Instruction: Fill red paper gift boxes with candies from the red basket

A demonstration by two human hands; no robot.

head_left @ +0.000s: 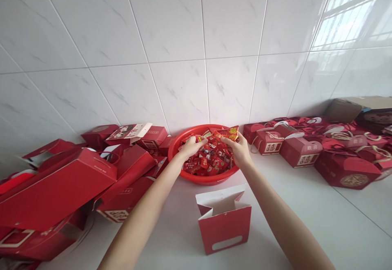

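Note:
A red plastic basket (196, 178) full of small red-wrapped candies (211, 164) stands against the wall. Over its right side, my right hand (241, 150) is closed on shiny red candy packets (232, 133) with gold print. My left hand (191, 147) reaches over the basket's left side, its fingers pinched together just above the candies. What lies between those fingertips, if anything, is too small to make out. Nearer to me, between my forearms, a red paper gift box (226, 229) stands upright with its top flaps unfolded, showing a white inside.
Red gift boxes (61, 184) are heaped on the left. Rows of closed red boxes (301, 151), some with rope handles, line the right side. Behind them at far right sits a brown carton (346, 110). A white tiled wall (183, 94) bounds the back.

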